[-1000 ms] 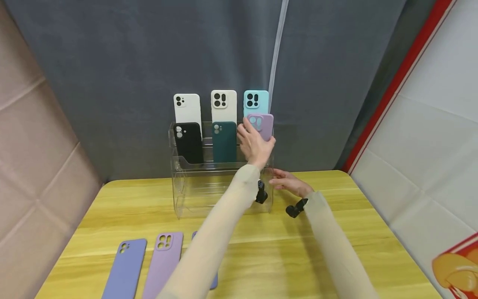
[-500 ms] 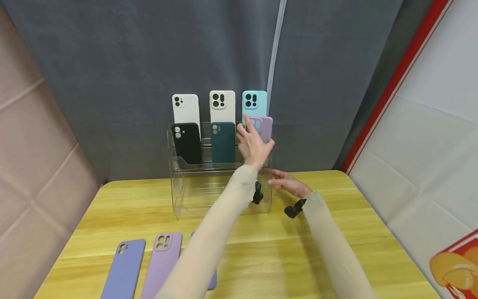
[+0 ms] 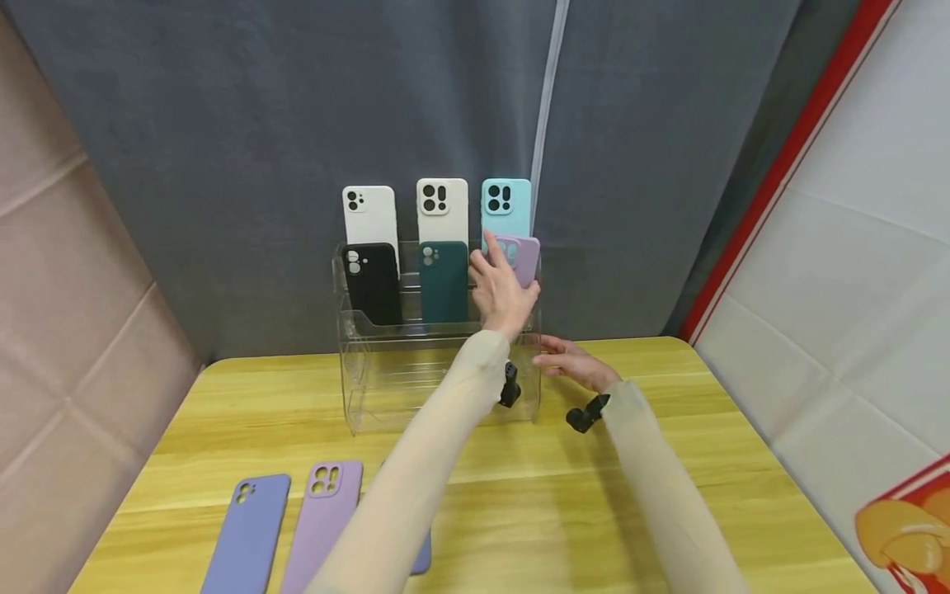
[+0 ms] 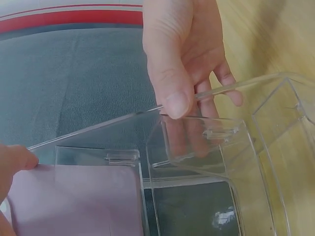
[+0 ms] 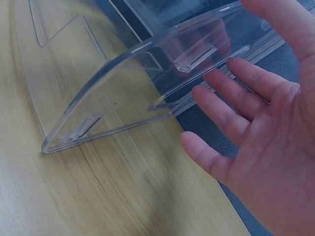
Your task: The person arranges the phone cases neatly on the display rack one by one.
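My left hand (image 3: 503, 295) pinches a lilac phone case (image 3: 529, 257) by its sides at the front right of a clear acrylic rack (image 3: 344, 363). The case leans before a light-blue phone case (image 3: 506, 198) and covers its lower part. In the left wrist view the lilac case (image 4: 93, 201) shows behind clear plastic, with left fingertips (image 4: 24, 158) at its edge. My right hand (image 3: 575, 365) is at the rack's right side wall. Its fingers (image 5: 221, 113) are stretched out beside the panel, and its thumb (image 4: 176, 101) lies over the wall's edge.
White (image 3: 371, 210) and cream (image 3: 443, 210) phone cases stand in the back tier; black (image 3: 373, 285) and teal (image 3: 444, 282) ones stand in front. Blue (image 3: 248, 528) and lilac (image 3: 319, 528) cases lie on the wooden table (image 3: 564, 495). Another blue case (image 3: 423, 557) is mostly hidden by the left sleeve.
The lilac case has sunk a little lower in front of the light-blue one, with the left hand following it down. My right hand has stayed at the rack's side.
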Demonstrator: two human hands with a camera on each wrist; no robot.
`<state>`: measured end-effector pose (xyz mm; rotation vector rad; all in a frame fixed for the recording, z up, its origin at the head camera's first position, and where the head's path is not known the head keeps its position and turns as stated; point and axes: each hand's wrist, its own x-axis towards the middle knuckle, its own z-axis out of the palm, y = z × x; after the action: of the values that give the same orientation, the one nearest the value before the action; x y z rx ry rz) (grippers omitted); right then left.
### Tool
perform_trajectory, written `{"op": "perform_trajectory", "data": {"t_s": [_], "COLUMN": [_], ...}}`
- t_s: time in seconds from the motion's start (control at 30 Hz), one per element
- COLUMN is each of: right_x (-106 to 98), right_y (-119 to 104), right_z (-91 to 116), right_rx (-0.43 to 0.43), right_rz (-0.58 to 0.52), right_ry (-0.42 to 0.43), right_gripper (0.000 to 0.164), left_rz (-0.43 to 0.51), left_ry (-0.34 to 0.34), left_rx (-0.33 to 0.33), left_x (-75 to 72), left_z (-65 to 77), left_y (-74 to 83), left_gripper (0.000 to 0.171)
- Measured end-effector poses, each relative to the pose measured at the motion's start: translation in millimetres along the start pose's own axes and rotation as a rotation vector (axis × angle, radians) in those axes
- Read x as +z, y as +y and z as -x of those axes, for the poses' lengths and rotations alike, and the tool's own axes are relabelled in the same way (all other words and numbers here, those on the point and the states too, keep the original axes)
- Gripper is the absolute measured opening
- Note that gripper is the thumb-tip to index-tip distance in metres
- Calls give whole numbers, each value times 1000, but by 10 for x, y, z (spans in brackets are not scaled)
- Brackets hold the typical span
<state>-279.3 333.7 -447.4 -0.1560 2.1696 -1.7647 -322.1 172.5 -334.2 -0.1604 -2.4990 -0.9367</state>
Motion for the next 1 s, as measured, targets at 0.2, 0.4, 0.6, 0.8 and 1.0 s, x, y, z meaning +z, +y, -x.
{"op": "perform_trajectory", "data": {"t_s": [0.2, 0.4, 0.6, 0.8, 1.0], "right_x": [-14, -14, -31, -2, 27], "right_y": [15, 39, 50, 28, 38], "right_z": [-15, -18, -38, -65, -61], "right_rx": [-3, 3, -6, -20, -47], "right_rz": [-4, -14, -21, -41, -35], "right_ry": [-8, -3, -7, -8, -20], "right_gripper": [74, 74, 75, 78, 79], "left_rz": [-16, -25, 43, 145, 178], "left_ry": [-15, -62, -106, -118, -97], "left_rx": [-28, -36, 4, 108, 142], "left_x": [-30, -106, -302, -549, -798], "left_z": [-10, 19, 84, 213, 404], "left_y": [-9, -13, -35, -247, -726], "left_gripper": [111, 111, 100, 72, 57]}}
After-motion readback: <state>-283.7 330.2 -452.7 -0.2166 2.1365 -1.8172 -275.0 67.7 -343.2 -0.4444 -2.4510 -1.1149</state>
